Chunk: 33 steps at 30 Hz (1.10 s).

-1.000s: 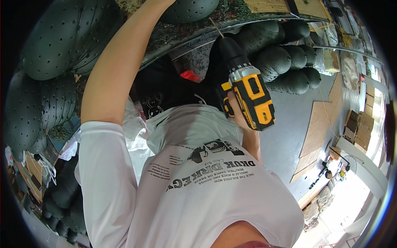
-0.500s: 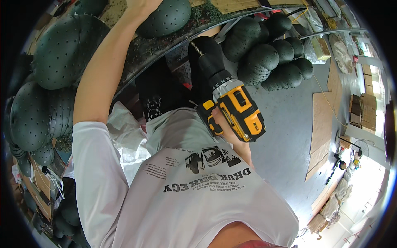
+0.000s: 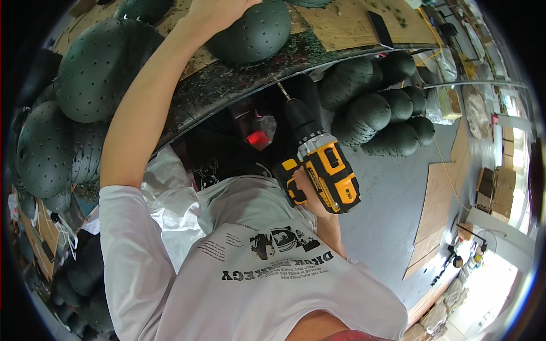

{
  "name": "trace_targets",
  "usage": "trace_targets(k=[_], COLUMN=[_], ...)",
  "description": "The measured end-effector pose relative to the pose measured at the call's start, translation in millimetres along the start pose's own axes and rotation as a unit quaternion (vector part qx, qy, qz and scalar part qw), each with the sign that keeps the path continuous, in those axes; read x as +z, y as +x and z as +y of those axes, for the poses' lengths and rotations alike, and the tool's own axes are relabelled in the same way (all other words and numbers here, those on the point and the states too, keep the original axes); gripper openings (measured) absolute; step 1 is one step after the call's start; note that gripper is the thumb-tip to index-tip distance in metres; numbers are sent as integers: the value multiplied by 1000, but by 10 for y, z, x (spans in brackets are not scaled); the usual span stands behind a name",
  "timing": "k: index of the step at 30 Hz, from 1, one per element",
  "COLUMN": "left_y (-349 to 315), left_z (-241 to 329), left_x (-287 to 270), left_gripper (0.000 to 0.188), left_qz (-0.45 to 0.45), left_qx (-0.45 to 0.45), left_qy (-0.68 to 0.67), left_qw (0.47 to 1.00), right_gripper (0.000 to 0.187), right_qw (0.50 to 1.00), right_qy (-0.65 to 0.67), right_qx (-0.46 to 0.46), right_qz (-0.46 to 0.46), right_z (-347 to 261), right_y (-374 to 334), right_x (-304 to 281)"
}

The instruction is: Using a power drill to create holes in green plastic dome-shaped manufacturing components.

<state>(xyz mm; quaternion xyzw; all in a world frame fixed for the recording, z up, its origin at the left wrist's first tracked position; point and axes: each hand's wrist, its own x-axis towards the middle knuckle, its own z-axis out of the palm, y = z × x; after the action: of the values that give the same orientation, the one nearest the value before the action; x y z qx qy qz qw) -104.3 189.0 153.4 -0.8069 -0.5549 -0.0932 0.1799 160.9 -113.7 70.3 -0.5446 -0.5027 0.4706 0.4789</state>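
Note:
My right hand (image 3: 307,189) is closed round the handle of a yellow and black cordless drill (image 3: 327,173). The drill's thin bit (image 3: 282,90) points up and away, just below the front edge of the workbench (image 3: 227,94) and apart from any shell. At the top edge of the view, my left hand (image 3: 219,14) grips the upper left side of a dark green half-ball shell (image 3: 250,35) dotted with small holes, which lies on the bench. Its fingertips are partly cut off by the frame.
Nested stacks of shells stand at the left (image 3: 45,148) and beyond the drill on the right (image 3: 364,113). A phone (image 3: 380,29) lies on cardboard (image 3: 347,25) covering the bench. Green crumbs are scattered there. A yellow cord (image 3: 435,37) hangs at the bench's right end.
The view has shifted, so the bench and shells sit lower and farther right. The drill appears slightly lower, still in my right hand; my left hand stays at the same shell.

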Motion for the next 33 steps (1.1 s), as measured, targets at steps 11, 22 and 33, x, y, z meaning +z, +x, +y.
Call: trace_targets(k=[11,22,33], left_y=[51,207,179], left_z=[34,42,59], left_x=[251,552,607], left_gripper=[47,30,32], left_qz=[-71,-27,-16], left_qx=[-21,-102,-159], left_qy=[-73,-298,-352], left_qw=[995,949,922], right_gripper=[17,20,15], right_qw=[973,936,932], right_qy=[-183,-247,-272], right_qx=[-137,-246,-228], right_qz=[-32,-52,-69], right_z=[286,450,343], right_y=[413,715,770], right_x=[28,143,145])
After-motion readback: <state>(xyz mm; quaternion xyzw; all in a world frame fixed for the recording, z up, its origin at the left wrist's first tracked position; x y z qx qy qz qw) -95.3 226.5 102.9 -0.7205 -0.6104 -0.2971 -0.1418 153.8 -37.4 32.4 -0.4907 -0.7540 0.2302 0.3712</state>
